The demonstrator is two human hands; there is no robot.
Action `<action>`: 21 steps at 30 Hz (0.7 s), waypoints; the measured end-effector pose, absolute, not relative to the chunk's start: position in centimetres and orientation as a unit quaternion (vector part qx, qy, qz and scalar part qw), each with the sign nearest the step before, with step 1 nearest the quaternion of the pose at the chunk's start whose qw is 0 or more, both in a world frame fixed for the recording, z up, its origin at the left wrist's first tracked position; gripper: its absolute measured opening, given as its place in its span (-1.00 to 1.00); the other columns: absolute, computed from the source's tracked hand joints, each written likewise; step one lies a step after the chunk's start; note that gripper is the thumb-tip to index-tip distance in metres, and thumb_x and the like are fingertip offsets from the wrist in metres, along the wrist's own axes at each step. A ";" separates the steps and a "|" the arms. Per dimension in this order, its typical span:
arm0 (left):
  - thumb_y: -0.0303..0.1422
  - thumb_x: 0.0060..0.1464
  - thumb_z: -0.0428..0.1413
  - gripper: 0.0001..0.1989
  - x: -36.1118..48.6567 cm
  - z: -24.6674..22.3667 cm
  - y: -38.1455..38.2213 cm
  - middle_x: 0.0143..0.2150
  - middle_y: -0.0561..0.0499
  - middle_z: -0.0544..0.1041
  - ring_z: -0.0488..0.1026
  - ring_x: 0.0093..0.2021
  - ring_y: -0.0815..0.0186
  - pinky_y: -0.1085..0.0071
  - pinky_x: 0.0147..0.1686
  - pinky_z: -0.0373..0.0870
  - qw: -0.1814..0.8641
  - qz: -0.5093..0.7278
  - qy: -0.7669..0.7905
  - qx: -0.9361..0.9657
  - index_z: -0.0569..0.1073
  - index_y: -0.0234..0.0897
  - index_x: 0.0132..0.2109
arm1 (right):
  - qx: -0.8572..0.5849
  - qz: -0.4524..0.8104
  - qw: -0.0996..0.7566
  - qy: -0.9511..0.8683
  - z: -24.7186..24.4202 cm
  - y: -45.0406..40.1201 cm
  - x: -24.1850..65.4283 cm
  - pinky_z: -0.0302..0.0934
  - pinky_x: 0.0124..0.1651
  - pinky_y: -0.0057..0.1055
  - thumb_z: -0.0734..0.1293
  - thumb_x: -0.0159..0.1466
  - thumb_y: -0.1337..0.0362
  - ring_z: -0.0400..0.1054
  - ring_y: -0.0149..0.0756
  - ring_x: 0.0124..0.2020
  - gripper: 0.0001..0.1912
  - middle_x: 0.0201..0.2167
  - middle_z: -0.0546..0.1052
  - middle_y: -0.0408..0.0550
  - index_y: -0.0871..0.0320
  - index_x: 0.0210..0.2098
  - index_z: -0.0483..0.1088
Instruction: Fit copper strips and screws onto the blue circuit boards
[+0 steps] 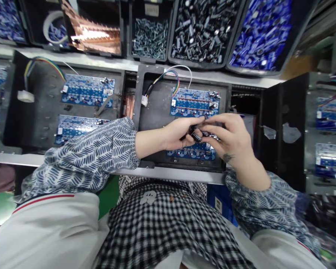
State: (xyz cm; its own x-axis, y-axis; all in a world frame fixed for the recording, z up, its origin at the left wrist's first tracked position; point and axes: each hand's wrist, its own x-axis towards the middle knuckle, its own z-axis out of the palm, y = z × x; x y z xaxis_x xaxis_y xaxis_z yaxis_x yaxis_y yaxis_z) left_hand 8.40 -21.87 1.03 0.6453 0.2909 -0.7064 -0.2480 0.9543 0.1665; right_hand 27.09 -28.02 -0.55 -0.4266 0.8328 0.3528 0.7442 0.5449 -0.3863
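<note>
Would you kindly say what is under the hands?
The nearer blue circuit board shows partly beneath the left hand and right hand; its covered upper part cannot be seen.

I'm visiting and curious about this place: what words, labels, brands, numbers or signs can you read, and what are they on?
I can read none.
Pale label on the dark parts bin: too blurred.
White label on the blue crate: too small.
Any print on the blue circuit boards: too small.
</note>
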 end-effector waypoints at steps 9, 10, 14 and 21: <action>-0.49 0.36 -0.11 -0.72 8.4 1.0 -21.8 -0.43 0.01 0.35 0.24 -0.56 0.52 0.71 -0.72 0.03 0.910 0.079 0.394 0.098 0.48 -0.46 -0.19 | -0.592 0.089 0.210 -0.773 -2.7 -25.1 30.5 0.27 -0.01 0.02 0.35 0.37 0.21 0.46 -0.01 -0.13 -0.86 -0.22 0.65 0.00 0.01 -0.14 0.56; -0.51 0.35 -0.10 -0.73 8.5 0.8 -21.9 -0.44 0.03 0.34 0.23 -0.57 0.53 0.71 -0.72 0.02 0.909 0.078 0.393 0.113 0.49 -0.47 -0.19 | -0.613 0.087 0.182 -0.764 -3.0 -24.9 30.6 0.25 0.00 0.06 0.36 0.36 0.21 0.45 0.03 -0.11 -0.86 -0.22 0.65 0.02 0.02 -0.13 0.55; -0.54 0.37 -0.04 -0.77 8.7 0.5 -22.2 -0.41 0.03 0.40 0.24 -0.57 0.56 0.73 -0.71 -0.01 0.895 0.074 0.413 0.155 0.50 -0.43 -0.20 | -0.657 0.094 0.133 -0.736 -3.4 -24.6 30.5 0.19 0.04 0.16 0.34 0.36 0.19 0.42 0.12 -0.09 -0.88 -0.23 0.61 0.09 0.02 -0.15 0.50; -0.28 0.39 0.14 -0.67 8.7 -0.2 -22.7 -0.42 0.06 0.38 0.23 -0.55 0.58 0.72 -0.69 -0.02 0.883 0.076 0.400 0.236 0.39 -0.35 -0.36 | -0.652 0.085 0.096 -0.747 -2.6 -24.4 30.3 0.16 0.04 0.18 0.26 0.42 0.11 0.41 0.15 -0.10 -0.78 -0.26 0.55 0.15 -0.02 -0.20 0.54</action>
